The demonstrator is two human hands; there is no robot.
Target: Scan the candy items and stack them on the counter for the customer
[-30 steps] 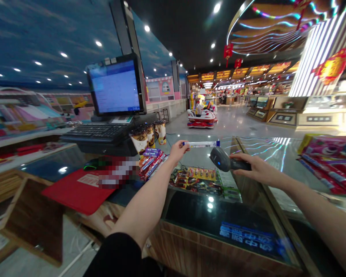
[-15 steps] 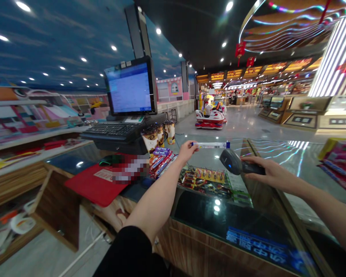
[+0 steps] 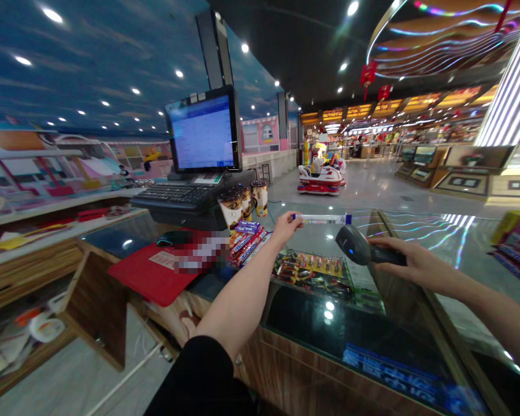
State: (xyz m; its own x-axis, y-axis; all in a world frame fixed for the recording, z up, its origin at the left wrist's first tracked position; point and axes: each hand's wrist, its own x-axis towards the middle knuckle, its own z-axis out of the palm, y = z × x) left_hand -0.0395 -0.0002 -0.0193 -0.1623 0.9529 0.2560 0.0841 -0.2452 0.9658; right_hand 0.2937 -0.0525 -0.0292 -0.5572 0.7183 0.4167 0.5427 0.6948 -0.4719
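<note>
My left hand [image 3: 286, 227] pinches one end of a slim candy stick pack [image 3: 323, 219], white with blue ends, and holds it level above the glass counter. Wrapped around the handle of a black barcode scanner [image 3: 353, 245] is my right hand [image 3: 405, 257]. The scanner's head points left, just below and right of the pack's far end, apart from it. Left of my left wrist, several candy rolls [image 3: 246, 242] in red and purple wrappers lie in a pile on the counter.
A monitor [image 3: 203, 132] and black keyboard [image 3: 179, 196] stand at the left, beside several lidded cups [image 3: 230, 209]. A red mat [image 3: 149, 277] carries a mouse [image 3: 172, 238]. Small packaged goods [image 3: 314, 271] show at the glass counter [image 3: 303, 309]. A wooden door [image 3: 97, 312] hangs open at lower left.
The whole view has shifted slightly, so things appear a little further right. Both hands keep their grips, and the pack and scanner stay in nearly the same relation.
</note>
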